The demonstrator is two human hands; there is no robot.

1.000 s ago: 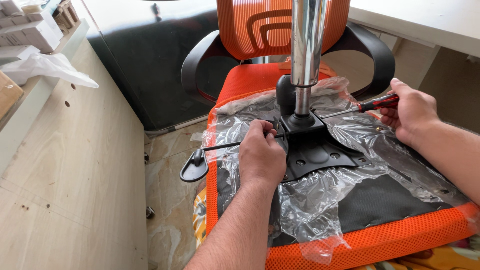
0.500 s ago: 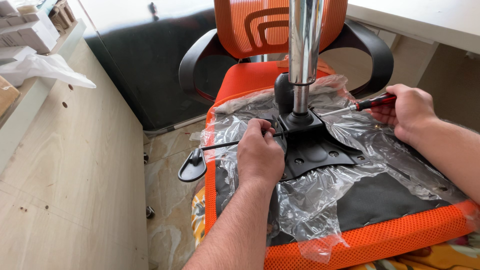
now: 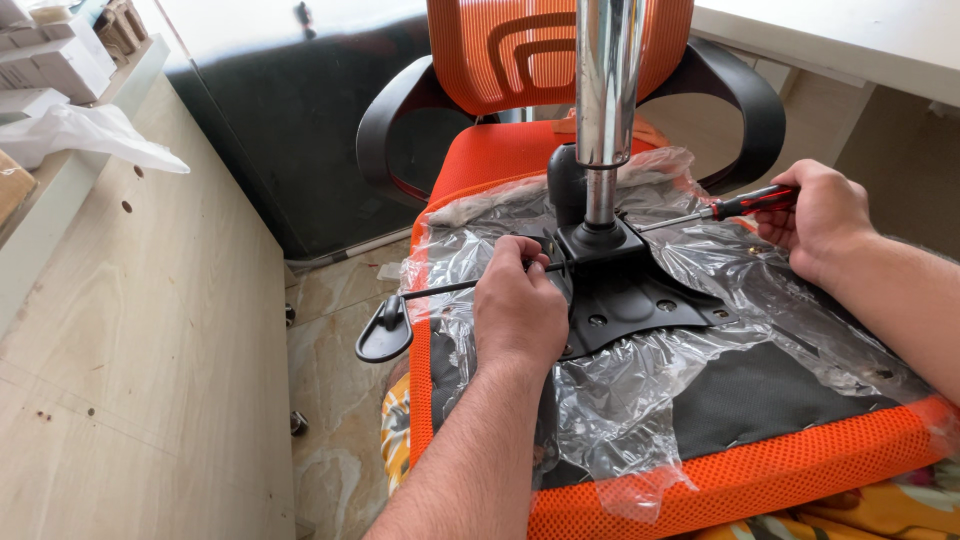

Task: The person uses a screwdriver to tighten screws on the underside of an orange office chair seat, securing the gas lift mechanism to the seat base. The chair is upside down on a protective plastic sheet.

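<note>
An orange mesh chair (image 3: 560, 60) lies upturned, its seat underside (image 3: 760, 470) wrapped in crinkled clear plastic (image 3: 640, 400). A black metal plate (image 3: 640, 300) sits bolted at the middle of that underside, with a shiny chrome cylinder (image 3: 608, 80) rising from it. The left hand (image 3: 518, 312) rests against the plate's left edge, fingers curled around a thin black lever rod (image 3: 440, 290) that ends in a flat paddle-shaped handle (image 3: 384, 332). The right hand (image 3: 820, 218) grips a screwdriver (image 3: 735, 207) by its red-and-black handle, fingers wrapped tight, its slim steel shaft pointing toward the plate. 2 curved black armrests (image 3: 745, 100) flank the chair back.
</note>
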